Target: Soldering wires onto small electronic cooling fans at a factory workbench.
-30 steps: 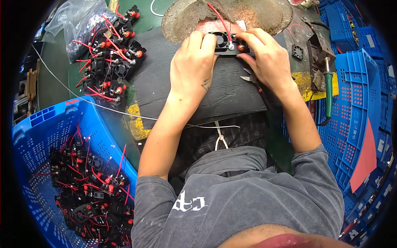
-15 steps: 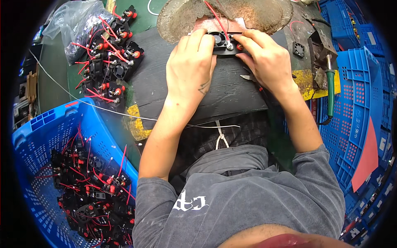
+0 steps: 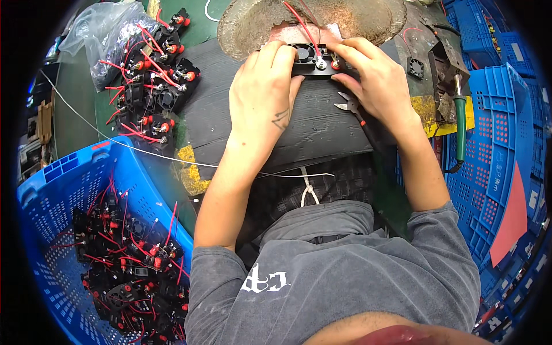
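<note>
A black plastic panel with a small round fan lies at the far edge of a dark wooden board. My left hand grips its left end, the thumb at the near edge. At the other end my right hand pinches it between fingers and thumb, beside a red terminal. A red wire rises from a metal terminal in the middle of the panel and leans away from me. Cutting pliers with open jaws lie under my right wrist. My fingers hide both panel ends.
Finished-looking fan panels are heaped at the left beside a clear plastic bag. A blue crate at lower left holds many more. A soldering iron hangs from a metal stand at right, near a loose fan. A worn round plate stands beyond.
My right hand has shifted slightly right and its fingers have spread along the panel, uncovering the red terminal. More of the pliers shows. The panel has moved very little.
</note>
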`<state>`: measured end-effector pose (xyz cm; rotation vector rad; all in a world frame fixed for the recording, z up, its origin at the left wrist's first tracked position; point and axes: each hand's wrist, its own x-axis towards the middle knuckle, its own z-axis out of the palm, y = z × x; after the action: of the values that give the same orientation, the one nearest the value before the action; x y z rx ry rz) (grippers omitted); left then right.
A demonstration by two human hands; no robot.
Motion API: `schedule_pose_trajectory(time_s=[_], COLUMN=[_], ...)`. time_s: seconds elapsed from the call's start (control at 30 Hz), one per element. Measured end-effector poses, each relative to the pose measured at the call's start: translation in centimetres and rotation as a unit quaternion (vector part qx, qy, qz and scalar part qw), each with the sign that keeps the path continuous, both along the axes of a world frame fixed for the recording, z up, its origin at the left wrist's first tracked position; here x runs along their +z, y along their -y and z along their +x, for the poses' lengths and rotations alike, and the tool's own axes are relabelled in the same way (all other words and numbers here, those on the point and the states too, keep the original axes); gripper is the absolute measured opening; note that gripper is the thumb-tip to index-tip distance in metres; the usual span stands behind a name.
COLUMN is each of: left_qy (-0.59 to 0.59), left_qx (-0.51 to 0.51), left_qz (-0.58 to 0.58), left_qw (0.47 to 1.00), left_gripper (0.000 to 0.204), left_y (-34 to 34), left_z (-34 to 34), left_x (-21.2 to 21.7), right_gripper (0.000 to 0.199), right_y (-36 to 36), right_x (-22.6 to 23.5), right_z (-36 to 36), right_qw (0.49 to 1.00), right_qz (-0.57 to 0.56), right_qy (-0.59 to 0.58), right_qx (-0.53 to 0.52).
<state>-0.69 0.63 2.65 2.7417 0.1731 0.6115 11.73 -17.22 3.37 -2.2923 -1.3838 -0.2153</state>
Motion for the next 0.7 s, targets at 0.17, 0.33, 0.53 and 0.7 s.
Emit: schedule_pose_trajectory(time_s=[0.17, 0.33, 0.53, 0.7], left_qy=[0.04, 0.048, 0.035, 0.047], left_qx=[-0.001, 0.01, -0.007, -0.021], left_qz=[0.01, 0.021, 0.004, 0.01], left_qw=[0.999, 0.999, 0.999, 0.999], left_gripper=[0.049, 0.054, 0.055, 0.052], left_y=[0.0, 0.4, 0.4, 0.6], left_z=[-0.3, -0.2, 0.3, 0.4], left_x=[0.0, 0.1, 0.0, 0.1], right_gripper=[0.045, 0.041, 0.031, 0.027], right_y=[0.4, 0.6, 0.8, 0.8], right_x=[0.3, 0.1, 0.3, -0.4], right_z=[-0.6, -0.6, -0.7, -0.6], right_qw=[1.0, 0.999, 0.999, 0.999], right_qz=[0.023, 0.037, 0.005, 0.012], right_qy=[-0.003, 0.03, 0.019, 0.028], right_qx=[-0.007, -0.02, -0.041, -0.026])
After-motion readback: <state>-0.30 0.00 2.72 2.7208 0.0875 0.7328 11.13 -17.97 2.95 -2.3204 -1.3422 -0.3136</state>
